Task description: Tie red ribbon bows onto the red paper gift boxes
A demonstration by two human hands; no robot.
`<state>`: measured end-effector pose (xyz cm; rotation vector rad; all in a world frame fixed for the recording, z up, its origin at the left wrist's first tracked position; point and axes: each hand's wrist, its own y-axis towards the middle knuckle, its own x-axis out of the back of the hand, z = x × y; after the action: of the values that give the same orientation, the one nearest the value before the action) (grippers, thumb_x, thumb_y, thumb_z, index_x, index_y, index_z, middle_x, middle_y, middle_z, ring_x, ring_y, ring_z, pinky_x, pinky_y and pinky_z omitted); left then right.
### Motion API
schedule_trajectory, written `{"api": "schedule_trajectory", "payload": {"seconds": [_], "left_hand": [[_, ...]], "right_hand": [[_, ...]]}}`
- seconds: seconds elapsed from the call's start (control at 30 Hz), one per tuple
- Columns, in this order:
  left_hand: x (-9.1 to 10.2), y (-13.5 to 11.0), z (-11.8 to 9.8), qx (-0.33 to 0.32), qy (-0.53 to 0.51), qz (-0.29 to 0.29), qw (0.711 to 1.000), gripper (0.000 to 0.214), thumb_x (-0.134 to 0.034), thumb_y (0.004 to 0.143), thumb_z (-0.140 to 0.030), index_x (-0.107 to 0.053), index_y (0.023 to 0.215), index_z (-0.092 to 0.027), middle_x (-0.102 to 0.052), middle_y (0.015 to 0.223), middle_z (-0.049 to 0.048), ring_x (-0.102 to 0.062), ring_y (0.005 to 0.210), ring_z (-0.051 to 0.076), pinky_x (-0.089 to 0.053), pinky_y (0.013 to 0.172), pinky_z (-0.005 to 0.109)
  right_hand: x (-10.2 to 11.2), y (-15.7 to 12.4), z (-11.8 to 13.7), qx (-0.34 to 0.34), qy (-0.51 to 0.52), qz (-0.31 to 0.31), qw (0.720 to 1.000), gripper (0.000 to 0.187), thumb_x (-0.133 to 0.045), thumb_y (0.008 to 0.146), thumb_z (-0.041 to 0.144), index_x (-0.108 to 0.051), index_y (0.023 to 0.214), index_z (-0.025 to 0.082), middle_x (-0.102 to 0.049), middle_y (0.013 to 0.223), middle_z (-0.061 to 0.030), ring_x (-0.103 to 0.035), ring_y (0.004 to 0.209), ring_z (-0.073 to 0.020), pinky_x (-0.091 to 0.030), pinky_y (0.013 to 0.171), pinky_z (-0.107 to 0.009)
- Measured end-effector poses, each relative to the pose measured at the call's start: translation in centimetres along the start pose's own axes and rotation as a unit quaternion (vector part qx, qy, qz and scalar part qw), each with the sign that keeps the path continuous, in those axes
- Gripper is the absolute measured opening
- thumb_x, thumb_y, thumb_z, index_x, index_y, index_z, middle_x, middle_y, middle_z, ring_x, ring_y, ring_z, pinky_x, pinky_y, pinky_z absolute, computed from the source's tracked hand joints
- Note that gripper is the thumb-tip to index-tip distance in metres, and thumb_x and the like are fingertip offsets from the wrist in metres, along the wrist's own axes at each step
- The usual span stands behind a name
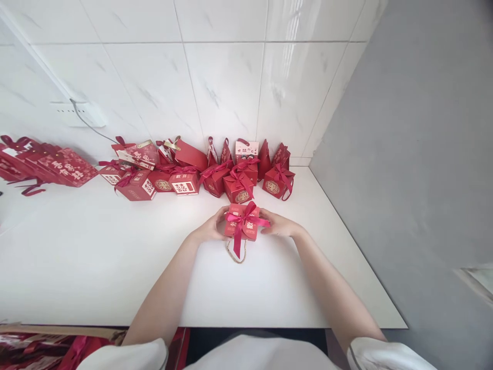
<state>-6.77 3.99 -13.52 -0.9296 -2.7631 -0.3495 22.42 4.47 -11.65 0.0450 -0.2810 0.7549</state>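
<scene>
A small red gift box point(232, 229) with pale lettering and a bright pink ribbon bow point(246, 220) on top is between my hands. My left hand point(212, 226) holds its left side, with the fingertips partly hidden behind the box. On the right side, my right hand point(280, 225) has its fingers curved against the box. A twisted rope handle point(235, 258) hangs in a loop from the near side. Just beyond stands another red box point(239, 190), also tied with a ribbon.
Several ribboned red boxes point(139, 185) and upright red bags line the tiled wall point(227, 92). Flat red bags point(63, 167) lean at the far left of the white table point(96, 257). A grey wall point(416, 154) borders the right; an open carton point(38, 329) holds red items below left.
</scene>
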Motion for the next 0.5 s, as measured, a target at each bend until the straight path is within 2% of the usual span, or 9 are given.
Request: {"api": "schedule_trajectory", "payload": {"seconds": [0.1,0.17,0.3,0.4,0.5], "left_hand": [[-0.3,0.1,0.0,0.005,-0.022,-0.023,0.999,0.095,-0.086,0.06,-0.026,-0.036,0.141,-0.025,-0.04,0.15,0.0163,-0.045,0.135,0.037,-0.039,0.11,0.05],[-0.6,0.1,0.0,0.006,-0.032,-0.035,0.999,0.093,-0.086,0.06,-0.023,-0.038,0.14,-0.026,-0.043,0.147,0.0164,-0.047,0.133,0.038,-0.041,0.108,0.05],[-1.1,0.2,-0.1,0.012,-0.057,-0.054,0.997,0.097,-0.084,0.062,-0.021,-0.034,0.145,-0.027,-0.046,0.146,0.0158,-0.048,0.132,0.037,-0.04,0.11,0.049],[-1.4,0.3,-0.2,0.02,-0.065,-0.068,0.995,0.104,-0.084,0.062,-0.023,-0.029,0.15,-0.027,-0.043,0.15,0.0154,-0.048,0.133,0.036,-0.039,0.111,0.05],[-1.8,0.5,-0.7,0.039,-0.095,-0.089,0.991,0.106,-0.086,0.06,-0.025,-0.031,0.151,-0.029,-0.036,0.156,0.013,-0.046,0.135,0.036,-0.04,0.111,0.048]], "right_hand": [[-2.3,-0.8,-1.7,0.027,0.04,-0.071,0.996,0.109,-0.08,0.064,0.019,-0.021,0.154,0.031,-0.028,0.16,-0.0087,-0.032,0.144,-0.0291,-0.031,0.115,-0.047],[-3.6,-1.0,-2.3,0.052,0.048,-0.126,0.989,0.116,-0.084,0.063,0.025,-0.014,0.156,0.034,-0.027,0.16,-0.008,-0.029,0.146,-0.0291,-0.025,0.118,-0.051],[-4.9,-0.5,-2.6,0.103,0.037,-0.195,0.975,0.112,-0.084,0.065,0.029,-0.017,0.155,0.039,-0.043,0.152,-0.0071,-0.042,0.139,-0.0289,-0.029,0.116,-0.054],[-4.9,0.0,-2.5,0.117,0.036,-0.208,0.97,0.106,-0.084,0.066,0.029,-0.023,0.152,0.042,-0.046,0.149,-0.0051,-0.048,0.135,-0.029,-0.034,0.113,-0.055],[-4.6,0.0,-2.4,0.122,0.046,-0.207,0.97,0.099,-0.081,0.069,0.028,-0.026,0.15,0.041,-0.05,0.145,-0.005,-0.052,0.129,-0.0295,-0.04,0.109,-0.055]]}}
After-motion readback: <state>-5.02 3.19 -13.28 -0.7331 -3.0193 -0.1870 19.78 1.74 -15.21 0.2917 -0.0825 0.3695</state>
